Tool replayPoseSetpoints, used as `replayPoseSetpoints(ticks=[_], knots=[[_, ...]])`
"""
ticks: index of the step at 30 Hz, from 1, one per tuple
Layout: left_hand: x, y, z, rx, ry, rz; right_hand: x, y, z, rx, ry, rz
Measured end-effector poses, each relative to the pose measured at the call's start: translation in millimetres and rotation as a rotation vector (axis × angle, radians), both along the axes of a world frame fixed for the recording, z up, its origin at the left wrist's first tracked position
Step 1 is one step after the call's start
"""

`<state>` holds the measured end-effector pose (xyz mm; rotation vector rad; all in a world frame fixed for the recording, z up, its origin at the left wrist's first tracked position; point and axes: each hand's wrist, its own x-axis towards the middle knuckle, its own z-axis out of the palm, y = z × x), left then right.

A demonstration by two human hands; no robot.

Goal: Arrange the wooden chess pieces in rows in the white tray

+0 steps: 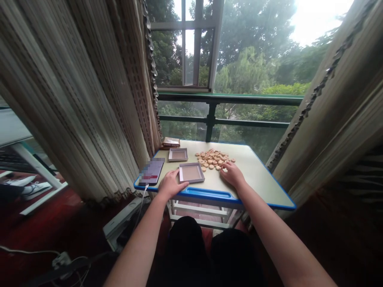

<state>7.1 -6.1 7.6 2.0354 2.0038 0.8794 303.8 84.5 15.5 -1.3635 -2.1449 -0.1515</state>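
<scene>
My left hand (170,184) rests on the table's front edge, thumb against the near shallow grey box tray (191,173), fingers curled at its left side. My right hand (232,174) lies flat with fingers stretched toward a pile of several round wooden game pieces (213,158), its fingertips touching the nearest ones. A second grey tray (178,154) sits farther back on the left.
The small table (263,179) has a blue rim and stands at a window with a green railing (227,99). A phone (151,172) with a cable lies at the table's left corner. A brown box (170,142) sits behind the far tray. Curtains hang on both sides.
</scene>
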Motion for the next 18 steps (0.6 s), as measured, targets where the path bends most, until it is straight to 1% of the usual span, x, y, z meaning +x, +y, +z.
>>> replayPoseSetpoints(ticks=[6,12,15,18], knots=[[-1.7,-5.3,5.1,0.004,-0.028,-0.046,-3.0,-1.2,2.2,-0.05,-0.013,-0.029],[-8.5,-14.3,7.3,-0.043,-0.137,-0.189,0.2,0.4,1.6,-0.082,0.089,-0.038],[-4.6,-18.0,9.1,-0.018,-0.066,-0.25,4.1,4.6,0.3,-0.098,0.231,-0.029],[10.8,-18.6,13.7,0.018,0.034,-0.304,10.0,9.2,0.3,-0.198,0.449,-0.037]])
